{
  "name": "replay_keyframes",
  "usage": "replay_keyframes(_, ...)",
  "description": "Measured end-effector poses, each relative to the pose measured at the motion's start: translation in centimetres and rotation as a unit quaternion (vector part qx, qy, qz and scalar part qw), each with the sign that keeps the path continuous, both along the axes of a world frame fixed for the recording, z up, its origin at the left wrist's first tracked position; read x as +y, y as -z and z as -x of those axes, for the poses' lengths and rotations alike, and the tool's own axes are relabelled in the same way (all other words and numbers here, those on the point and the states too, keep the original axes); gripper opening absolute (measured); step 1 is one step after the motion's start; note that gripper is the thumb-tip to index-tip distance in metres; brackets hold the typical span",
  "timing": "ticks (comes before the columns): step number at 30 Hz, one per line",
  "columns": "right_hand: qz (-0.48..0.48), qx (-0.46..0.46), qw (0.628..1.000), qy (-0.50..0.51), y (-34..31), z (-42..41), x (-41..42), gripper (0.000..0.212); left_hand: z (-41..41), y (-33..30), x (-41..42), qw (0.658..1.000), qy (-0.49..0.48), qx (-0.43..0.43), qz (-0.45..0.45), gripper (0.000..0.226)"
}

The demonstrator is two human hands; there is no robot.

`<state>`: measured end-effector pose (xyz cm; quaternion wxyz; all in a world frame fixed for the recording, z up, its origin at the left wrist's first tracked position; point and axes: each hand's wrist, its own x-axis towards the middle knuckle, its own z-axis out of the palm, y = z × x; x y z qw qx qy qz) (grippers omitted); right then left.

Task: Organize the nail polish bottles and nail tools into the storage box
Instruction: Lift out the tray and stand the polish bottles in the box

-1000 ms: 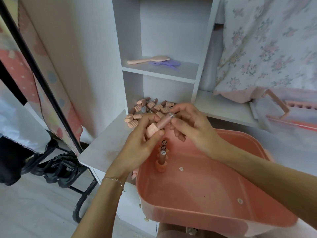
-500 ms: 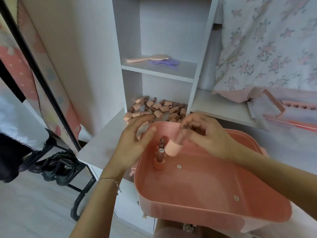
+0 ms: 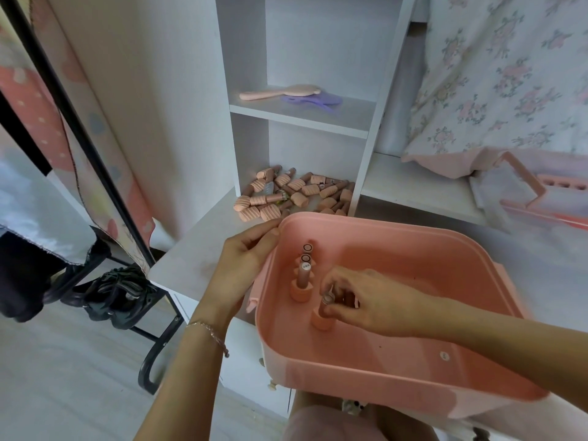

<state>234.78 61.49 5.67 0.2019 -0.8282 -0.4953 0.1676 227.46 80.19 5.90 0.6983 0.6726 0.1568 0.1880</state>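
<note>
A nail polish bottle [image 3: 322, 315] is pinched upright by the right hand [image 3: 366, 300] on the floor of the pink storage box [image 3: 397, 370], near three standing bottles [image 3: 300, 281]. The box's far-left rim is touched by the left hand [image 3: 245, 262], fingers loosely extended. More bottles [image 3: 286, 195] are piled on the shelf beyond.

Your white bench [image 3: 197, 249] carries the pink storage box [image 3: 397, 374] at its front edge. Behind the box, in the bench's bottom cubby, approx. twenty nail polish bottles [image 3: 286, 195] lie in a loose pile. Shelf [image 3: 299, 114] above the pile: pink brush [image 3: 280, 92] w/ a purple comb [image 3: 315, 99] touching it.
</note>
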Motion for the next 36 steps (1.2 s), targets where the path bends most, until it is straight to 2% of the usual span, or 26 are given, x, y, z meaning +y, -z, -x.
replay_keyframes(3,0.03,-0.032,0.999,-0.026,0.5,-0.2,-0.4,0.02,0.0,0.1,-0.1,1.0,-0.005,0.0,0.014,0.022)
replay_keyframes(8,0.119,0.016,0.993,-0.008,2.2,0.0,-0.4,0.026,0.0,0.2,0.0,1.0,-0.001,-0.003,0.031,0.021)
replay_keyframes(16,0.074,0.031,0.995,0.062,3.7,0.5,-0.6,0.026,-0.1,0.3,0.1,0.999,-0.001,0.0,0.032,0.022)
replay_keyframes(20,0.055,0.026,0.995,0.077,4.1,0.5,-0.7,0.018,-0.1,0.4,0.1,0.999,0.001,0.003,0.039,0.023)
replay_keyframes(28,0.017,0.016,0.997,0.072,4.4,1.1,0.7,0.01,-0.1,0.6,0.3,0.999,0.002,0.012,0.048,0.023)
replay_keyframes(36,-0.056,0.012,0.995,0.079,4.9,1.7,2.4,0.013,-0.1,0.5,0.2,0.999,0.004,0.004,0.041,0.025)
